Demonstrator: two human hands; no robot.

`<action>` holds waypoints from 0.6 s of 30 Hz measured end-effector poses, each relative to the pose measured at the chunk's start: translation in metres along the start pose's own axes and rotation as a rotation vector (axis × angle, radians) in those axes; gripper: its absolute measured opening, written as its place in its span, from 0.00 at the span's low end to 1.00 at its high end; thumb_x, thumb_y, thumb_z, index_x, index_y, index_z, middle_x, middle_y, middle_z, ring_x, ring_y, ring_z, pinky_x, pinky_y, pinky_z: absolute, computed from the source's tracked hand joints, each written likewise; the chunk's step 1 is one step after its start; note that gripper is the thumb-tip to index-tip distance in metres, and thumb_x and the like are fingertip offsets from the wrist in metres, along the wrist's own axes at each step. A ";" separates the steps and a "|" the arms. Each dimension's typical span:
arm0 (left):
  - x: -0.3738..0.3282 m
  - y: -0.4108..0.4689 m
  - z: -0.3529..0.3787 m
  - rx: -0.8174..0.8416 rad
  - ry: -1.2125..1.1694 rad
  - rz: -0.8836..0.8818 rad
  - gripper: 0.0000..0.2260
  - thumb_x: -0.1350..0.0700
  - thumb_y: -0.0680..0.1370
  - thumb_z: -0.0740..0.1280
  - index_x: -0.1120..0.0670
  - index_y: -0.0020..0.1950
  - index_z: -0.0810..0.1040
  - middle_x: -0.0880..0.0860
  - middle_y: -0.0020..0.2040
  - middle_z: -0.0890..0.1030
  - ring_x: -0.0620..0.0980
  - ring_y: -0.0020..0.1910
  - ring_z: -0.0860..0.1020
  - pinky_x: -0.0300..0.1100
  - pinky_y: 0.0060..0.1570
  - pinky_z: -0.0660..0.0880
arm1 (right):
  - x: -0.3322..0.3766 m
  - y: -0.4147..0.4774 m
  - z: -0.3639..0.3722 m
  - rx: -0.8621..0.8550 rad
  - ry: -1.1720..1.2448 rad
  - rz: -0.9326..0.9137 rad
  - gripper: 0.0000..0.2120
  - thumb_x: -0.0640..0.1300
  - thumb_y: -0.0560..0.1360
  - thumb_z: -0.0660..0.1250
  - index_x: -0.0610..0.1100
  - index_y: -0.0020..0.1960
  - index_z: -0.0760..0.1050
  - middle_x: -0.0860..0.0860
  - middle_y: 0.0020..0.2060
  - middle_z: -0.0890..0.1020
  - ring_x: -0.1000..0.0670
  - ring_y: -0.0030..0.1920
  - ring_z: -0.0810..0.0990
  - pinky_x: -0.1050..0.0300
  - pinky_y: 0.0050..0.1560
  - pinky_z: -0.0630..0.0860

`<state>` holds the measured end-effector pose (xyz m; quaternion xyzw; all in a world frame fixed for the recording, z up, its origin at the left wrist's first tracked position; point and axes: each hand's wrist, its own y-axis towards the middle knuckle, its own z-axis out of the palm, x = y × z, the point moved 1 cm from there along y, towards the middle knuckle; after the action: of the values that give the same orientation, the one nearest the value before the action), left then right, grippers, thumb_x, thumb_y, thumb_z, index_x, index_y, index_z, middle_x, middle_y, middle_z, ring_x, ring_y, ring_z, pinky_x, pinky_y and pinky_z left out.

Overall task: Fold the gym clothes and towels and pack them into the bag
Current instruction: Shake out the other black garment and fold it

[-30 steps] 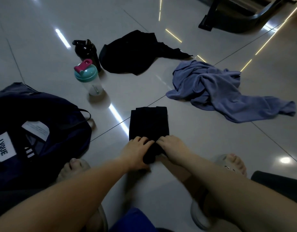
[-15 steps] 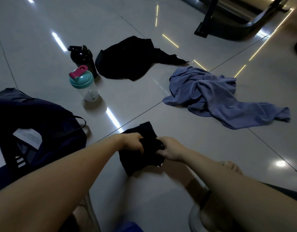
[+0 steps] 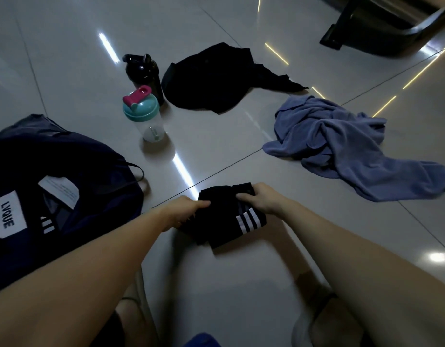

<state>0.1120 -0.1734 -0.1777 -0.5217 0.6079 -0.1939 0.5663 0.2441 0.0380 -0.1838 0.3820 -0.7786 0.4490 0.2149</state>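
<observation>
A folded black garment with three white stripes (image 3: 224, 221) sits just above the floor in front of me. My left hand (image 3: 185, 211) grips its left edge and my right hand (image 3: 262, 199) grips its top right corner. A dark navy bag (image 3: 66, 171) lies open at the left, with a white label and another striped item inside. An unfolded black garment (image 3: 216, 78) lies on the floor further back. A crumpled blue-grey towel (image 3: 346, 144) is spread at the right.
Two bottles stand between the bag and the black garment: a clear shaker with a teal lid (image 3: 145, 116) and a black one (image 3: 143, 73) behind it. A dark machine base (image 3: 381, 26) stands at the top right. My sandalled feet are at the bottom edge.
The black garment lay long and flat with both hands on its near end. Both hands have since gathered it into a smaller bundle, turned it and lifted it, so the white stripes show.
</observation>
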 end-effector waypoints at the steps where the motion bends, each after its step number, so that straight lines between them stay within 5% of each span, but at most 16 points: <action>1: 0.000 0.000 -0.003 -0.161 0.108 0.058 0.21 0.38 0.78 0.67 0.57 0.48 0.80 0.56 0.43 0.83 0.56 0.41 0.82 0.45 0.40 0.79 | 0.001 0.004 0.000 -0.005 -0.003 0.035 0.18 0.49 0.81 0.68 0.33 0.50 0.81 0.38 0.47 0.85 0.44 0.45 0.83 0.53 0.44 0.75; 4: -0.006 -0.009 -0.001 -0.686 0.474 0.522 0.21 0.34 0.77 0.62 0.51 0.51 0.77 0.49 0.46 0.80 0.51 0.46 0.78 0.46 0.45 0.75 | 0.004 0.014 0.000 -0.004 0.021 0.127 0.21 0.53 0.80 0.68 0.32 0.48 0.80 0.39 0.45 0.85 0.39 0.48 0.84 0.50 0.44 0.76; 7: -0.015 -0.019 0.028 -0.605 0.725 1.030 0.26 0.33 0.76 0.62 0.53 0.62 0.76 0.52 0.58 0.77 0.53 0.55 0.75 0.48 0.55 0.72 | 0.009 0.021 0.000 -0.009 0.080 0.204 0.22 0.54 0.78 0.70 0.32 0.49 0.79 0.40 0.43 0.84 0.39 0.45 0.84 0.52 0.41 0.75; 11: -0.008 0.004 0.066 -0.497 0.919 0.906 0.32 0.35 0.80 0.52 0.54 0.76 0.70 0.55 0.73 0.72 0.57 0.72 0.69 0.55 0.74 0.63 | 0.010 0.022 0.001 -0.033 0.111 0.305 0.22 0.56 0.76 0.72 0.35 0.51 0.77 0.43 0.38 0.81 0.45 0.37 0.80 0.56 0.35 0.73; 18: -0.012 0.029 0.070 -0.524 0.833 0.883 0.27 0.38 0.81 0.51 0.51 0.71 0.75 0.51 0.67 0.78 0.55 0.66 0.75 0.51 0.69 0.66 | -0.007 0.018 -0.005 -0.207 0.021 0.359 0.30 0.64 0.79 0.60 0.35 0.53 0.79 0.37 0.50 0.84 0.37 0.50 0.83 0.46 0.52 0.81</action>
<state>0.1607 -0.1271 -0.2153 -0.2254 0.9600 0.0255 0.1643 0.2343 0.0505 -0.1951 0.2082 -0.8738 0.4019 0.1776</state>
